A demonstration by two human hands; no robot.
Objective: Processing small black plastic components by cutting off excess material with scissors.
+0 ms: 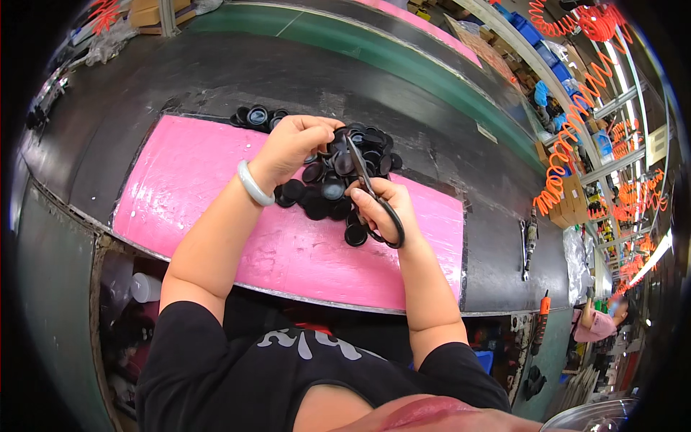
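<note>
My right hand [383,207] grips a pair of black-handled scissors [393,219], fingers through the loops. The blades point up and away, over a heap of round black caps [333,189]. My left hand [299,142], with a pale bangle at the wrist, is closed in a pinch at the far left of the heap. Between its fingertips is what looks like one black cap [339,135], close to the scissor tips; its edges blend with the pile. The heap lies partly on a pink mat [194,191], some caps spilling toward me.
A smaller cluster of black caps [257,115] sits at the mat's far edge. On the dark workbench [497,237] to the right lies a wrench-like tool [529,241]. An orange-handled tool [543,311] hangs by the front edge. Coiled orange hoses [568,137] hang at right; another person [596,322] is beyond.
</note>
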